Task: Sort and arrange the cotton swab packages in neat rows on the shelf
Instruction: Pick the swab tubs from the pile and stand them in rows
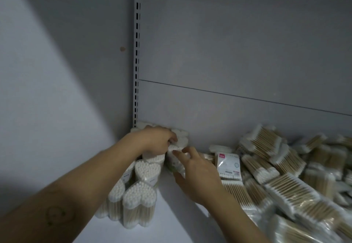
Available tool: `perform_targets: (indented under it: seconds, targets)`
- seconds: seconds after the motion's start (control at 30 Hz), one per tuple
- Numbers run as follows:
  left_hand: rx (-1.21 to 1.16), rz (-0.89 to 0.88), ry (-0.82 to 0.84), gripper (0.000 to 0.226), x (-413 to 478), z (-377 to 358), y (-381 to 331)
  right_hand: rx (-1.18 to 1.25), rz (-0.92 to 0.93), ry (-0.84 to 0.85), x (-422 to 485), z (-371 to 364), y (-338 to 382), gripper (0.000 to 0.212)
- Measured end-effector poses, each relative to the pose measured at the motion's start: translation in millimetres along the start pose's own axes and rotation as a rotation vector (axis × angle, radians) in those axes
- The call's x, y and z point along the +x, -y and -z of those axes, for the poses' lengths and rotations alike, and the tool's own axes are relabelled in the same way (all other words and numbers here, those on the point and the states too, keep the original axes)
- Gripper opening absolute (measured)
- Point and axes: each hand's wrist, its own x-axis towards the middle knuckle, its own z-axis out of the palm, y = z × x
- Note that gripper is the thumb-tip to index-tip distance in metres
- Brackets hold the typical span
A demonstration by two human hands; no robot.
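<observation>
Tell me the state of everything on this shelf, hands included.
Standing packs: upright, in rows by the left wall.
Held pack: at the row's end, gripped.
Left hand: fingers curled on that pack's top.
Right hand: thumb and fingers round its side.
Flat bags: loose unsorted heap, right.
Red-labelled packet: lying among them.

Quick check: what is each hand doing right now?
Left hand: grips the rearmost swab pack.
Right hand: pinches the upright swab pack between thumb and fingers.
</observation>
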Motion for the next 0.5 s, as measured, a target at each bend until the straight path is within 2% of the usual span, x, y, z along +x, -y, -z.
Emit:
perform_targets:
  seconds: [0.13,0.33,0.5]
  targets:
    - [-0.046,-0.069,-0.079,0.051,-9.1,1.2,-17.2,-0.04,-0.041,0.024,-7.5,14.6,-15.9,0.068]
    - [0.048,-0.125,-0.145,0.043,-14.9,2.4,-71.1,-0.191,-0.109,0.089,-39.5,67.6,-59.4,0.047]
    - [0.217,-0.006,-0.107,0.046,7.0,-17.6,-116.8,-0.233,0.023,0.249,-75.3,56.9,-55.0,0.068]
